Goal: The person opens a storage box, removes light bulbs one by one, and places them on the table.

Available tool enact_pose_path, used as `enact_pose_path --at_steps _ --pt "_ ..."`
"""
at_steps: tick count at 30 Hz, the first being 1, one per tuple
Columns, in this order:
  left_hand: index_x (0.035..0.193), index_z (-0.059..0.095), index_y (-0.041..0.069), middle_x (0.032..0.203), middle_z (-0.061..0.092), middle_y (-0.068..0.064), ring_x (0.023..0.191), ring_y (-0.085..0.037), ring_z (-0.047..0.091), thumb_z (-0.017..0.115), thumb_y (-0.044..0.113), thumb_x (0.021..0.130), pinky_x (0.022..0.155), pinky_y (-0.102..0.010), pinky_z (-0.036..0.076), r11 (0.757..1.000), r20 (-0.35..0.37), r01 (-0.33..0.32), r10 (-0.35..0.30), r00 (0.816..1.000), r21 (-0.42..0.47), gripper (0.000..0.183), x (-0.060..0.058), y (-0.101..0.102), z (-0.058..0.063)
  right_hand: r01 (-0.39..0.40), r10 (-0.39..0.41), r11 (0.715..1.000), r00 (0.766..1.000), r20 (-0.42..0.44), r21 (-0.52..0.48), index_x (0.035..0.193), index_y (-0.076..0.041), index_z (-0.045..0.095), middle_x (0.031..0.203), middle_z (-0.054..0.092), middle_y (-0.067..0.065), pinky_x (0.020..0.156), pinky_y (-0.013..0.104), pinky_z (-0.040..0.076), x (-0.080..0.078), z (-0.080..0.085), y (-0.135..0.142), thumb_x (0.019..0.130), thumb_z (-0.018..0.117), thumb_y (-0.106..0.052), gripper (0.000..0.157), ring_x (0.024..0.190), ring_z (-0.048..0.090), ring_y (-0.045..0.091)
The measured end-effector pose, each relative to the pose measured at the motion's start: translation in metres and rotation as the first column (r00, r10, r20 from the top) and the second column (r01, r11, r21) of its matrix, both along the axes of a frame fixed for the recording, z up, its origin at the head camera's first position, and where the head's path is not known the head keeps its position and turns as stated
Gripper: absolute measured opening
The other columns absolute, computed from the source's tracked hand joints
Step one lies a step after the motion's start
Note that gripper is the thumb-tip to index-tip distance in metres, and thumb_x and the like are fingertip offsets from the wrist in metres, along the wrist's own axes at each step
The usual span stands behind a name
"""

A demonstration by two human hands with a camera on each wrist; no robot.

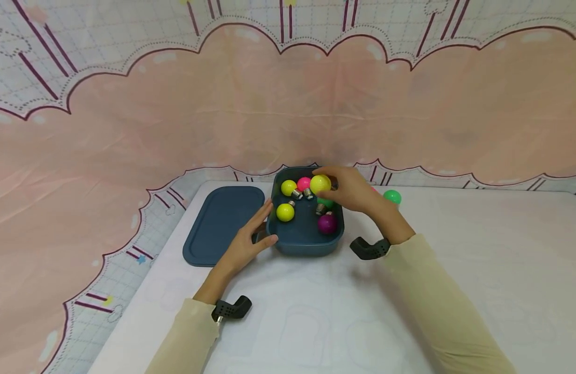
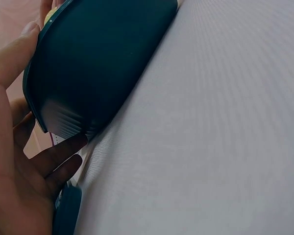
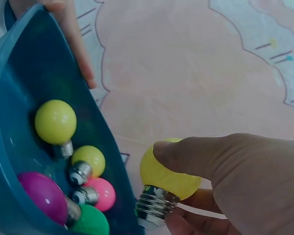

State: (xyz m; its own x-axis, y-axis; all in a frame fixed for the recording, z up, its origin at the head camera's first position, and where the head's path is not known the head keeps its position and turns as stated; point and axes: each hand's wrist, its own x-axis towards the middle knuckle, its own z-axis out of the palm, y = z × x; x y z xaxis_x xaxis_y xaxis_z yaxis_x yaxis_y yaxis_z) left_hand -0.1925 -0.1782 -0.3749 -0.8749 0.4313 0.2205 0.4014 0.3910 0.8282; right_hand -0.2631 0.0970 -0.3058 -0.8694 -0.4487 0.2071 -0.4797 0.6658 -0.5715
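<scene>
My right hand (image 1: 352,190) pinches a yellow light bulb (image 3: 171,171) by its round part, between thumb and fingers, over the far right of a dark blue box (image 1: 298,236). The bulb's metal screw base points down and left in the right wrist view. My left hand (image 1: 243,245) rests against the box's left side, its thumb at the rim in the left wrist view (image 2: 27,44). Inside the box lie two yellow bulbs (image 3: 56,122), a pink bulb (image 3: 101,194), a green bulb (image 3: 91,221) and a purple bulb (image 3: 44,196).
A flat dark blue lid (image 1: 222,223) lies left of the box on the white table (image 1: 306,311). Another green bulb (image 1: 392,196) sits beyond my right wrist, with a sliver of pink beside it. A patterned pink cloth (image 1: 292,104) hangs behind the table.
</scene>
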Motion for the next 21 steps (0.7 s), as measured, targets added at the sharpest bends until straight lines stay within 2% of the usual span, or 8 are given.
enact_pose_path --at_steps 9,15,21 --pt "0.153 0.023 0.014 0.159 0.013 -0.006 0.131 -0.040 0.038 0.062 0.013 0.092 0.107 -0.053 0.030 1.000 -0.001 0.000 0.000 1.000 0.005 0.072 0.001 0.000 0.001 0.077 -0.077 0.997 0.997 -0.014 0.023 0.135 -0.005 0.053 0.121 0.060 0.015 0.082 0.041 0.052 0.008 0.005 0.024 0.088 0.070 -0.019 0.052 0.103 0.057 0.031" --pt "0.153 0.023 0.013 0.159 0.013 -0.006 0.131 -0.040 0.038 0.062 0.013 0.092 0.107 -0.053 0.030 1.000 -0.008 0.005 -0.005 1.000 0.009 0.072 0.001 0.000 0.000 0.156 -0.156 0.988 0.986 -0.052 -0.018 0.135 -0.008 0.053 0.114 0.062 0.017 0.079 0.043 0.052 0.016 0.006 0.045 0.089 0.069 -0.019 0.050 0.099 0.059 0.032" --pt "0.153 0.022 0.013 0.159 0.012 -0.006 0.133 -0.038 0.036 0.062 0.013 0.092 0.107 -0.052 0.029 1.000 -0.011 0.015 -0.015 1.000 0.015 0.072 0.000 -0.001 0.000 0.220 -0.222 0.974 0.974 -0.048 -0.054 0.134 -0.009 0.054 0.112 0.061 0.015 0.079 0.043 0.051 0.027 0.002 0.068 0.090 0.068 -0.022 0.048 0.098 0.058 0.031"
